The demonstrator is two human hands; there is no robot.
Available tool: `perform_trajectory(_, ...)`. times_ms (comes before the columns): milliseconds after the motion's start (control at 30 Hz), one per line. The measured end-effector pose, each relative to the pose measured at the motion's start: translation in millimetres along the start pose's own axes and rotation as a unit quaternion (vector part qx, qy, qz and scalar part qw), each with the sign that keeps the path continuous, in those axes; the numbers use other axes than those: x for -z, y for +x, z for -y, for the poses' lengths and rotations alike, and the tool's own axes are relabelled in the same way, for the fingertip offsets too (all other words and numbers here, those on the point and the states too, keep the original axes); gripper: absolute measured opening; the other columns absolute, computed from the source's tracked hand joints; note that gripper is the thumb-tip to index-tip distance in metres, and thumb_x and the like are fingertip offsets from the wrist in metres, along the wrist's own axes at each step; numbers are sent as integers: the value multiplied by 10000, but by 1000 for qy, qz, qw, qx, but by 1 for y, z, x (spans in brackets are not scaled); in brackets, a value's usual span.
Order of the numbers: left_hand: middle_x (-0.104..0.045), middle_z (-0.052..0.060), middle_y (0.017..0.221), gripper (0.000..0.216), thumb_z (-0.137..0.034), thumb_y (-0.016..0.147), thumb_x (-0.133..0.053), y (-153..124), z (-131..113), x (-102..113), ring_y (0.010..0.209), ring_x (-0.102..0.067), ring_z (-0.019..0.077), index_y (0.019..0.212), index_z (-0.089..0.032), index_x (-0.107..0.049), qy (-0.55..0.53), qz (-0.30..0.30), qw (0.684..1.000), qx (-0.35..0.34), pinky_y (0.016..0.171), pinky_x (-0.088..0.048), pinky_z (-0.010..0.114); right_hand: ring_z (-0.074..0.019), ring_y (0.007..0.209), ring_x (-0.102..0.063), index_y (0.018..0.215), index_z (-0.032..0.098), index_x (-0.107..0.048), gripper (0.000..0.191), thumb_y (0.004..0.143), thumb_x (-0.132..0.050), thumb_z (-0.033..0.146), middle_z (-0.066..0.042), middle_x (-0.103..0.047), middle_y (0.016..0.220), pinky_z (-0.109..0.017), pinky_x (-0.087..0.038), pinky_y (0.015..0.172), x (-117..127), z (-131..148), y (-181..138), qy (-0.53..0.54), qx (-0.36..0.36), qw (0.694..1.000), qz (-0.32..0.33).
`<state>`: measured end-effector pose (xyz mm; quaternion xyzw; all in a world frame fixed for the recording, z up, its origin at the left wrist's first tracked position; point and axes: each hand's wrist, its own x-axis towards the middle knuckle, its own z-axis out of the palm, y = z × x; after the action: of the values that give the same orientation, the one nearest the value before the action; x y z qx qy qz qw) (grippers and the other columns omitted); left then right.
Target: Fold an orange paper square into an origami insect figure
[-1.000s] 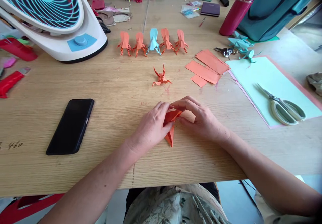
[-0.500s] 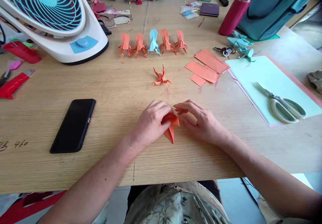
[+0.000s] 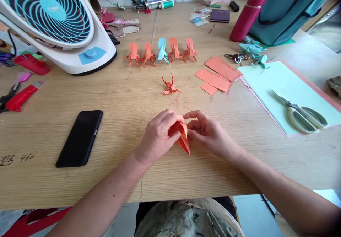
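Folded orange paper [image 3: 183,141], narrowing to a point toward me, is held just above the table near its front edge. My left hand [image 3: 161,132] is closed around its left side, the thumb on top and the fingers curled behind. At its right edge, my right hand [image 3: 209,132] has thumb and fingertips closed together on the paper, with the index finger arched over the top. Part of the paper is hidden by the fingers. Beyond my hands sits a small orange origami figure [image 3: 169,86] with thin pointed limbs.
Several origami figures stand in a row, one of them blue [image 3: 162,48]. Orange paper strips [image 3: 214,80] lie to the right, with scissors [image 3: 303,116] on pale green sheets [image 3: 263,87]. A phone [image 3: 80,137] and a fan [image 3: 90,55] are at left; a pink bottle [image 3: 247,18] stands behind.
My right hand has come in from beside the paper to touch its right edge. The paper's point has swung slightly right in my left hand. The whole view has shifted slightly.
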<state>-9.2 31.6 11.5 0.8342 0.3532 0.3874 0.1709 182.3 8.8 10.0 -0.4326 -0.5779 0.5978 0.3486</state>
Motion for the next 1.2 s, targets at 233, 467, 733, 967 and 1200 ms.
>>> perform_trajectory(233,-637,21,875,147,-39,880,-617,-5,5,-7,840,-572,176,874,-184,-595,71,52,996,-34,764,-473,296,-114,665,-591,1030,227,-534,164,894,-572,145,20,-686,812,-244,-453,628,5,-2,-5,-231,70,970,-43)
perform_trajectory(467,-602,41,857,173,-41,914,-539,-6,-1,-7,848,-535,194,821,-186,-548,113,144,983,-27,762,-475,310,-119,694,-550,865,198,-559,104,936,-561,121,-22,-613,868,-240,-409,622,9,-1,-6,-386,137,912,-24)
perform_trajectory(733,-558,27,854,236,46,864,-515,-1,-6,3,842,-527,188,804,-182,-510,91,198,976,-9,736,-465,296,-119,739,-546,924,191,-612,126,917,-561,76,-18,-579,906,-237,-411,663,9,-7,-5,-393,145,908,-2)
perform_trajectory(967,-577,20,880,293,100,787,-479,2,-5,9,884,-555,187,785,-192,-499,65,247,967,7,763,-483,294,-133,773,-569,908,185,-629,169,903,-525,51,-37,-583,925,-247,-430,692,8,-8,-3,-409,151,900,8)
perform_trajectory(1200,-632,52,975,265,54,833,-474,4,-11,16,974,-607,200,836,-174,-609,27,276,961,16,883,-526,335,-148,800,-575,912,181,-626,196,897,-489,42,-52,-588,950,-263,-437,716,9,-9,-4,-416,145,898,9)
